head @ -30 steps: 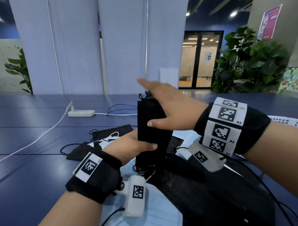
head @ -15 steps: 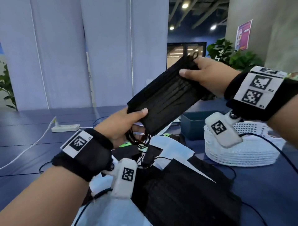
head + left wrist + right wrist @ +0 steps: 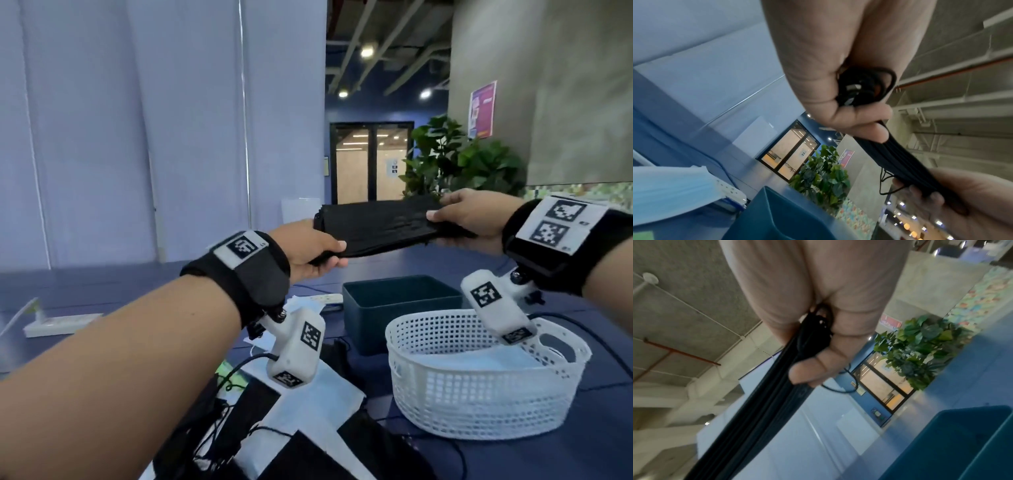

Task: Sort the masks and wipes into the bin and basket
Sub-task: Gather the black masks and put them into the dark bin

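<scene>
Head view: both hands hold a black mask stack [image 3: 380, 228] level in the air above the teal bin [image 3: 400, 310], left hand [image 3: 308, 251] clamped on its left end, right hand [image 3: 476, 217] on its right end. White basket [image 3: 479, 394] sits right of the bin on the blue table [image 3: 582, 445], blue masks inside. Loose masks [image 3: 308, 428] lie near. Pale curtains, a glass door and plants stand far behind.
</scene>
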{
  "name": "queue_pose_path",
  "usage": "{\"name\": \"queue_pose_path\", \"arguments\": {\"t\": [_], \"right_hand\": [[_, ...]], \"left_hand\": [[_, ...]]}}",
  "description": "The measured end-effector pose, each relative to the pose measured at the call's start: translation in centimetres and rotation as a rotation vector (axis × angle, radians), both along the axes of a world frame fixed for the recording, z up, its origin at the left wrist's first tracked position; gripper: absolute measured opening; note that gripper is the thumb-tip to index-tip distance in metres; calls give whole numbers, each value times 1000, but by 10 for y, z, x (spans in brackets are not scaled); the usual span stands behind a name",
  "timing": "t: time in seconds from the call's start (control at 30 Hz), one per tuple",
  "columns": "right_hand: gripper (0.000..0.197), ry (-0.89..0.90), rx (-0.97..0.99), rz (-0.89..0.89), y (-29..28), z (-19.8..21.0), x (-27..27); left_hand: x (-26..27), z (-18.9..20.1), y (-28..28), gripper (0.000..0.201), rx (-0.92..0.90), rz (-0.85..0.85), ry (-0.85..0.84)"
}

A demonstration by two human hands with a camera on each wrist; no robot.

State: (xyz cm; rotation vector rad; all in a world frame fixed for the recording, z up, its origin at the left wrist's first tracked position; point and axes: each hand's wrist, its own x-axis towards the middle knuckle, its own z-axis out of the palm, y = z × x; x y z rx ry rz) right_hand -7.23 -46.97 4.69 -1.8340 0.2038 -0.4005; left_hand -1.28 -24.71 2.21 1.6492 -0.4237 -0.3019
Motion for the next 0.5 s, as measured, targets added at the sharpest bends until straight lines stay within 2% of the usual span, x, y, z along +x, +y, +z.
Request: {"name": "queue_pose_path", "arguments": {"t": [0.03, 0.13, 0.2, 0.27, 0.3, 0.37, 0.43, 0.5], "right_hand": [[7, 36, -10, -19, -7, -3, 6], [38, 155, -25, 25, -35, -18, 27], [51, 242, -115, 65, -50, -28, 40], [46, 319, -372, -4, -63, -37, 52], [38, 334, -460, -32, -69, -43, 61], [23, 377, -514, -31, -75, -53, 73], [26, 440, -567, -11, -74, -61, 81], [26, 495, -659, -9, -78, -69, 91]], "left_hand": [[8, -4, -11, 16, 26, 10, -9], [34, -17, -43, 17, 108, 44, -1], [50, -27, -60, 17, 136, 109, 7], [66, -37, -74, 22, 146, 175, 2], [76, -43, -80, 34, 167, 202, -11], [91, -56, -90, 50, 245, 241, -65], [99, -68, -98, 42, 385, 233, -160], [105, -79, -105, 38, 631, 203, -331]]}}
